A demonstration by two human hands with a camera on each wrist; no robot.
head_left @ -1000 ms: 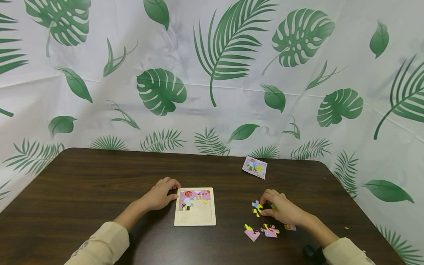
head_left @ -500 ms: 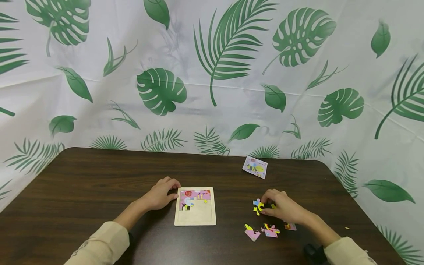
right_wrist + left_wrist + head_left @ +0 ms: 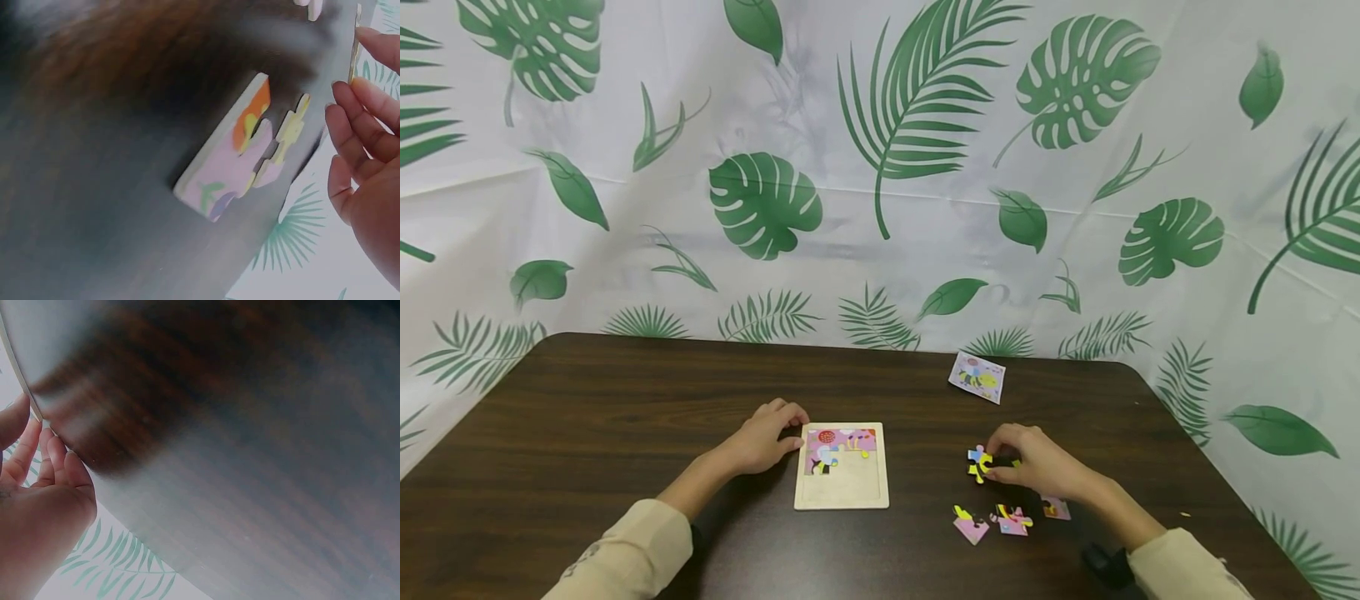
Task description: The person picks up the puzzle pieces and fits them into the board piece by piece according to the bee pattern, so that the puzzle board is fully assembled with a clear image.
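On the table lies a square wooden puzzle tray (image 3: 859, 492), its top strip and upper left filled with pieces of a bee picture. The left hand (image 3: 767, 437) holds the tray by its upper left corner, thumb at the left side and index finger at the corner. To the right, the right hand (image 3: 1037, 462) pinches a blue, yellow and black puzzle piece (image 3: 976, 462) between thumb and fingers; the right wrist view shows this piece (image 3: 355, 47) edge-on. Loose pieces lie near that hand: a pink-and-yellow one (image 3: 972, 527), a pink one with red (image 3: 1013, 522) and a pink-and-orange one (image 3: 228, 156).
A small picture card (image 3: 977, 378) of a bee lies toward the back of the dark wooden table (image 3: 625, 400). Behind the table hangs a white cloth (image 3: 850, 275) with green leaves. Another yellow piece (image 3: 287, 134) lies partly behind the right hand in the head view.
The right hand, holding the puzzle piece, shifts slightly left and up from half a second ago. The left hand and the tray stay in place.
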